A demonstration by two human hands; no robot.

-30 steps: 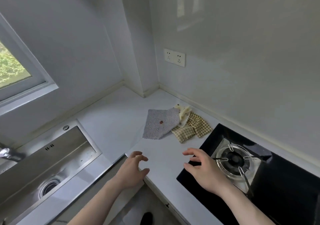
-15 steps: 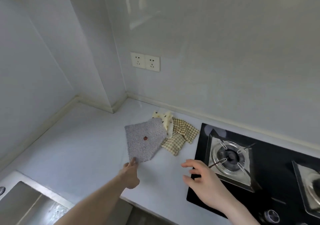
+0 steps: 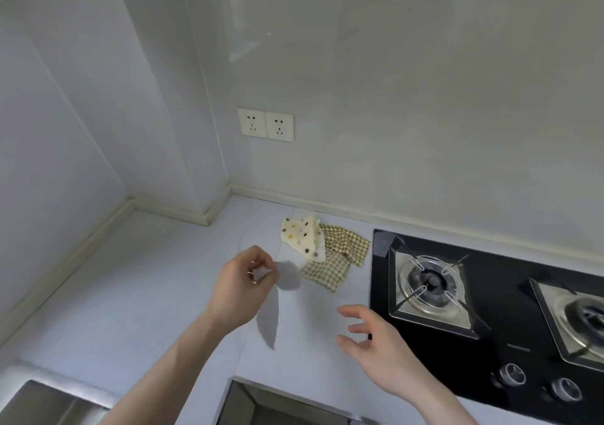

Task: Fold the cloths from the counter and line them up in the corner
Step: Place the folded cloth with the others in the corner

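Cloths: your left hand (image 3: pixel 240 289) pinches the grey cloth (image 3: pixel 277 297) above the tabletop (image 3: pixel 130 294), right hand (image 3: pixel 376 336) spread and empty; next, likely catch its free corner to fold.

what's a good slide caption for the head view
Left hand lifts a grey cloth off the counter while the open right hand reaches in; dotted cloth and checked cloth wait.

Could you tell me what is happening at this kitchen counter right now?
A person is sorting cloths. The left hand pinches the grey cloth, lifted off the counter and hanging down. The right hand hovers open beside it. The dotted cream cloth and checked cloth lie crumpled near the stove.
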